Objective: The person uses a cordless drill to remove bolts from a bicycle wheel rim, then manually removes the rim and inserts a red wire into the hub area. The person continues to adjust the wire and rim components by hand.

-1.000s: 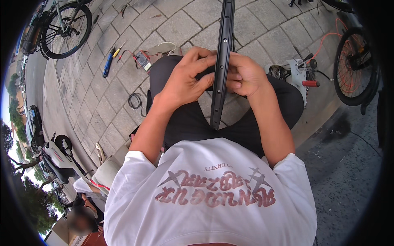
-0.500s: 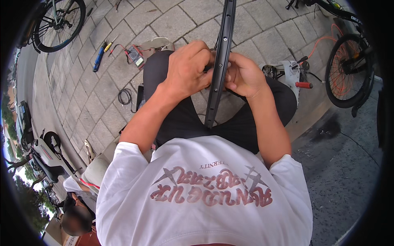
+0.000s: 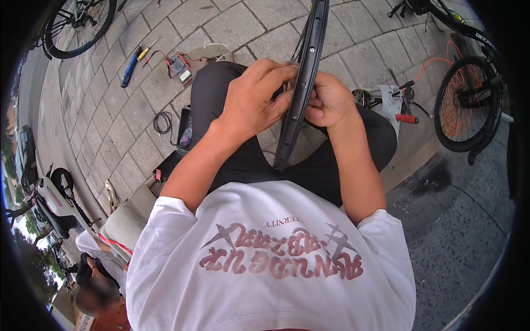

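A black bicycle wheel rim (image 3: 307, 69), with no tire on it and a row of holes along its channel, stands on edge between my knees. Thin dark spokes (image 3: 300, 45) show at its far left side. My left hand (image 3: 258, 96) is closed against the left side of the wheel, its thumb and forefinger pinched by the spokes. On the opposite side, my right hand (image 3: 333, 102) has curled fingers near the rim. The rim hides some fingertips, and whatever the right fingers hold cannot be made out.
On the paving lie a multimeter (image 3: 179, 67), a blue tool (image 3: 131, 67), a yellow-handled screwdriver (image 3: 144, 53) and a coiled black cable (image 3: 163, 122). An open black case (image 3: 185, 129) sits by my left leg. At right are a red-handled tool (image 3: 407, 118) and a bicycle wheel (image 3: 441, 113). A person (image 3: 102, 276) is at lower left.
The rim's upper end has tilted a little to the right. Both hands stay at the wheel with slightly shifted fingers. More of the black case shows at my left.
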`<state>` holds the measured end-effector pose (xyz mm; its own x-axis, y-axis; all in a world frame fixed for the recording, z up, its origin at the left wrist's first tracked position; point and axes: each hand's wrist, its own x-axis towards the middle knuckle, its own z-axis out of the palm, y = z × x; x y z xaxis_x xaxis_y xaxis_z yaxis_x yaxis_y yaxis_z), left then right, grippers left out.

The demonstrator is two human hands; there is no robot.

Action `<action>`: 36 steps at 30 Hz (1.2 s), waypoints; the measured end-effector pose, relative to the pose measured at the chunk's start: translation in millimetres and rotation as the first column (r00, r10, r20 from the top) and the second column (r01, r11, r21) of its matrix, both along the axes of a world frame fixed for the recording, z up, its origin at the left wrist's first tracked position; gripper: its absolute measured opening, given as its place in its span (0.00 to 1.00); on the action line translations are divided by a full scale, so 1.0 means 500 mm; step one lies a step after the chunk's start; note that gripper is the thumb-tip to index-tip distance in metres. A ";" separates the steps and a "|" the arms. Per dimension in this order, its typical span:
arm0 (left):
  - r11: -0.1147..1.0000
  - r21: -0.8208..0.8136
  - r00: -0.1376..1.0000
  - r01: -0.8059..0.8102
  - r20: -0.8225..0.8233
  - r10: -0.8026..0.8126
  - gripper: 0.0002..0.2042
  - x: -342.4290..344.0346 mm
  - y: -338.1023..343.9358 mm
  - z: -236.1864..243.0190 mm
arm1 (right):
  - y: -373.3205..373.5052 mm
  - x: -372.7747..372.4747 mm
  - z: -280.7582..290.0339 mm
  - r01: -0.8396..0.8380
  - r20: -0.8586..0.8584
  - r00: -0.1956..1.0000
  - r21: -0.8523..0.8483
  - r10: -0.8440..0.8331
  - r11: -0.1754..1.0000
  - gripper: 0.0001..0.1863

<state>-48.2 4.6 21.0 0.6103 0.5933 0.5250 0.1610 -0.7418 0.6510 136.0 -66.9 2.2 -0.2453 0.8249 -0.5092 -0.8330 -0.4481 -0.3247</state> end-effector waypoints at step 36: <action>0.997 0.080 0.998 -0.018 -0.055 0.022 0.15 0.017 -0.005 -0.011 | -0.028 -0.038 -0.012 0.210 0.052 0.974 0.136 -0.218 0.968 0.18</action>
